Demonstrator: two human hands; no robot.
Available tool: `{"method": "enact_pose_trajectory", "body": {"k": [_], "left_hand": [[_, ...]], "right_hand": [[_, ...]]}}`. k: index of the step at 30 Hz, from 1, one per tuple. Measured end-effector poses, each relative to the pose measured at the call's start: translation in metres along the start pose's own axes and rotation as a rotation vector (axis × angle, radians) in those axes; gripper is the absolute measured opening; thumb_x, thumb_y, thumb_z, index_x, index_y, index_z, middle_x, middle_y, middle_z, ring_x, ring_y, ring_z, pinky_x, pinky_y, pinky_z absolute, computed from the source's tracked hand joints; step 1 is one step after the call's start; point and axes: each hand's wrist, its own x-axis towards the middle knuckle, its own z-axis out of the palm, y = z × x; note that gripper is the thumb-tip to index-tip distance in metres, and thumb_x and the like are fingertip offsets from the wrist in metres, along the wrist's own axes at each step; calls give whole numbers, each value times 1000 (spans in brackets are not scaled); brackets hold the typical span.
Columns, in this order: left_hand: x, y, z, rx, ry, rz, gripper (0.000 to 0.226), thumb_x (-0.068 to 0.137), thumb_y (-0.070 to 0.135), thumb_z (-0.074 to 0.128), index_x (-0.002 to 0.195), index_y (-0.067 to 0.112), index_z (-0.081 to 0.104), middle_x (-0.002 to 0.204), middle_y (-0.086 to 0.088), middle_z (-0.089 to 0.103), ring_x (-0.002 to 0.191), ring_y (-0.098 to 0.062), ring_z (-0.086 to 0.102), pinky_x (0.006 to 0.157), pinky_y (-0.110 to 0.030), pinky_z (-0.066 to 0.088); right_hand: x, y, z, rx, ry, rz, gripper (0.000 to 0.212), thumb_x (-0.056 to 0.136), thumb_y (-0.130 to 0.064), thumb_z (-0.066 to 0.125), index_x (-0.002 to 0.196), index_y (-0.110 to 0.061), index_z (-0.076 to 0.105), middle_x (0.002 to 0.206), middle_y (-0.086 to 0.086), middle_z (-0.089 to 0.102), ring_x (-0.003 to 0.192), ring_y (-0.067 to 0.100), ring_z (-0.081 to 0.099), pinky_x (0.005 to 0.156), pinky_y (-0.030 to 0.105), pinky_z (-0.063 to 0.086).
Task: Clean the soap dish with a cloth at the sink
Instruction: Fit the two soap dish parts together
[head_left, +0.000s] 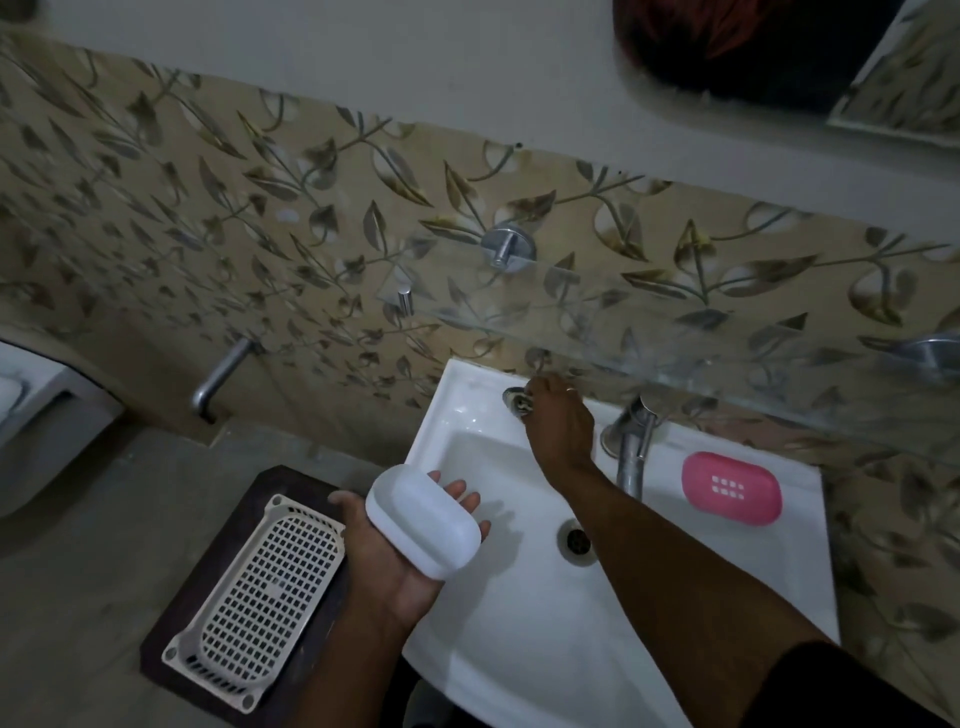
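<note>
Step in hand, as we read it: opening the water before any wiping. The right hand (558, 421) reaches to the back left corner of the sink (467, 384), upper centre of the frame, and its fingers are bunched down onto the chrome knob (517, 402); they look clamped on it, though the back of the hand hides the tips. The left hand (395, 561), lower centre, lies palm up with fingers straight and apart. The white soap dish (423, 519) rests on it, carried rather than gripped, over the sink's left edge. The spout (631, 457) sits right of the reaching arm, well apart from the dish, and no water shows yet. We judge the knob wants a small turn, since a hard flow on a smooth dish balanced on an open palm could splash or tip it. Better to curl the thumb and fingertips over the dish rim first, then bring it over the bowl near the drain (576, 540), under the spout. We see no cloth anywhere, so it will have to be fetched. A pink slotted piece (731, 488) lies on the sink's right ledge, just beside the spout base. A pale perforated tray (260, 587) sits on a dark mat (208, 571) at lower left.
</note>
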Motion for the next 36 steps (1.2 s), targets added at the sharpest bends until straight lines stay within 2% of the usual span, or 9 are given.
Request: {"method": "enact_pose_trajectory", "body": {"k": [4, 8, 13, 16, 20, 24, 26, 31, 36], "left_hand": [[8, 2, 12, 7, -28, 7, 104, 74, 89, 35, 139, 10, 49, 134, -28, 56, 123, -50, 53, 93, -68, 45], [11, -1, 21, 31, -101, -2, 100, 78, 88, 30, 138, 10, 50, 134, -28, 57, 125, -50, 52, 89, -73, 45], [0, -20, 45, 74, -214, -49, 91, 83, 80, 37, 143, 13, 46, 137, -24, 56, 129, -45, 51, 102, -72, 33], [-9, -39, 70, 113, -264, -57, 78, 89, 69, 41, 143, 13, 47, 126, -20, 63, 118, -39, 59, 101, -61, 42], [-13, -75, 103, 203, -288, -104, 68, 91, 60, 45, 137, 11, 52, 134, -24, 56, 122, -41, 56, 104, -58, 42], [-10, -119, 128, 269, -359, -190, 51, 93, 50, 43, 124, 11, 55, 131, -22, 57, 125, -42, 53, 110, -55, 38], [-5, -146, 134, 291, -362, -227, 49, 95, 45, 41, 128, 11, 53, 129, -20, 59, 122, -40, 54, 108, -54, 41], [7, -206, 139, 439, -301, -235, 48, 101, 31, 38, 137, 1, 50, 133, -23, 58, 125, -39, 54, 101, -48, 49], [38, -242, 139, 911, -202, -44, 29, 99, 18, 50, 123, 7, 60, 116, -20, 69, 107, -35, 68, 87, -42, 59]], "right_hand": [[-5, 1, 9, 110, -226, 38, 58, 71, -39, 83, 117, -14, 58, 115, 9, 61, 105, 32, 60, 82, 38, 47], [-10, 6, -5, 286, -343, 93, 78, 67, -46, 83, 134, -20, 54, 134, 4, 58, 124, 25, 52, 99, 36, 46], [-69, 0, -65, 774, -184, 229, 38, 84, -43, 72, 117, -26, 65, 121, -8, 67, 106, 5, 63, 89, 28, 53], [-118, 1, -108, 1019, -50, 338, 19, 90, -38, 67, 106, -27, 67, 106, -15, 69, 95, -6, 63, 75, 14, 50], [-156, 23, -141, 1186, 77, 428, 64, 76, -64, 60, 126, -25, 59, 122, -16, 62, 111, -7, 57, 75, 6, 47], [-174, 54, -160, 1179, 98, 426, 99, 59, -76, 71, 140, -31, 39, 137, -17, 50, 122, -8, 49, 93, 17, 50], [-182, 73, -168, 1149, 145, 470, 105, 57, -69, 79, 145, -32, 33, 140, -17, 48, 126, -2, 48, 98, 21, 48], [-189, 123, -180, 1205, 413, 637, 80, 64, -28, 91, 129, -37, 45, 126, -20, 54, 113, -6, 55, 86, 14, 51], [-185, 174, -176, 1260, 492, 798, 72, 72, -21, 85, 134, -25, 47, 129, 1, 60, 113, 17, 61, 94, 40, 55]]}}
